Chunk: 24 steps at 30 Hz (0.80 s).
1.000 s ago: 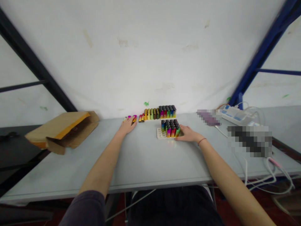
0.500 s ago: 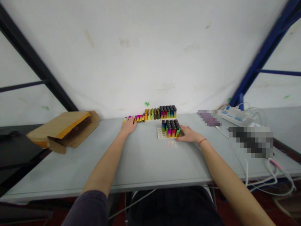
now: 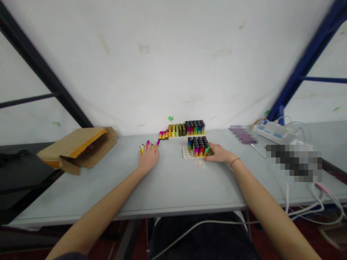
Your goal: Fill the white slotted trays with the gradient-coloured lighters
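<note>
My left hand (image 3: pixel 148 159) lies flat on the table with its fingers spread over a few loose lighters. A yellow-and-white one (image 3: pixel 141 148) and two magenta ones (image 3: pixel 157 144) stick out past the fingertips; the rest of them is hidden. My right hand (image 3: pixel 220 154) grips the right side of a white tray (image 3: pixel 187 154), thumb at the near corner and fingers behind. Upright multicoloured lighters (image 3: pixel 201 150) with black tops fill most of that tray; several holes at its left show bare.
Against the wall stand a second block of upright lighters (image 3: pixel 195 128), a yellow-and-brown row (image 3: pixel 176 130) and some lying magenta-yellow ones (image 3: pixel 163 135). An open cardboard box (image 3: pixel 73 148) sits left. At right are a purple phone (image 3: pixel 244 135), a power strip (image 3: pixel 275 133) and white cables (image 3: pixel 287 202).
My left hand has slid toward me with several lighters under its fingers, away from the row by the wall. My right hand stays at the tray. The view has shifted slightly.
</note>
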Available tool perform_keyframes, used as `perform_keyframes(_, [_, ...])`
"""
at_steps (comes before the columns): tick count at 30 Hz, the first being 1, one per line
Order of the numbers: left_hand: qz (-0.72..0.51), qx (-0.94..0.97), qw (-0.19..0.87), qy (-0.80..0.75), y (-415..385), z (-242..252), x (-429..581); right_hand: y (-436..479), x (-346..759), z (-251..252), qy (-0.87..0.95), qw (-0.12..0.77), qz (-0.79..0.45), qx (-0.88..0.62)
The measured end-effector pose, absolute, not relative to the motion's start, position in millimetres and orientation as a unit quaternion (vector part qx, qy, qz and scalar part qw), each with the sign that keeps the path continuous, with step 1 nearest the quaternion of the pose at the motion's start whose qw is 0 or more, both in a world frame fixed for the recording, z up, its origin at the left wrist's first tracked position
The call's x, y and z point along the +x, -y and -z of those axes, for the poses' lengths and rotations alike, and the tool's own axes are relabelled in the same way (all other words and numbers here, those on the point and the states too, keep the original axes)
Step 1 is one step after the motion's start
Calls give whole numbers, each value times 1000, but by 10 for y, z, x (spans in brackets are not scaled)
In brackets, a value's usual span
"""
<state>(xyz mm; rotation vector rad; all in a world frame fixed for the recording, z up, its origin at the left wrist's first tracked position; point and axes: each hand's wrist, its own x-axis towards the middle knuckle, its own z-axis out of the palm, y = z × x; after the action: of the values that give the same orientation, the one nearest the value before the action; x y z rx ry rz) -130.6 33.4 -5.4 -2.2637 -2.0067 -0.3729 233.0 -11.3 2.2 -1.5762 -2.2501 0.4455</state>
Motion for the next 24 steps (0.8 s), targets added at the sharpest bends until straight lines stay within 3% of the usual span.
perform_keyframes(10, [98, -770, 11, 630, -68, -27, -693, 115, 2336, -45, 800, 167, -160, -554])
perform_keyframes(19, [159, -801, 108, 567, -267, -108, -649, 97, 2355, -6, 797, 188, -155, -552])
perform_keyframes(24, [148, -828, 77, 535, -383, -123, -510, 94, 2351, -3, 800, 182, -150, -552])
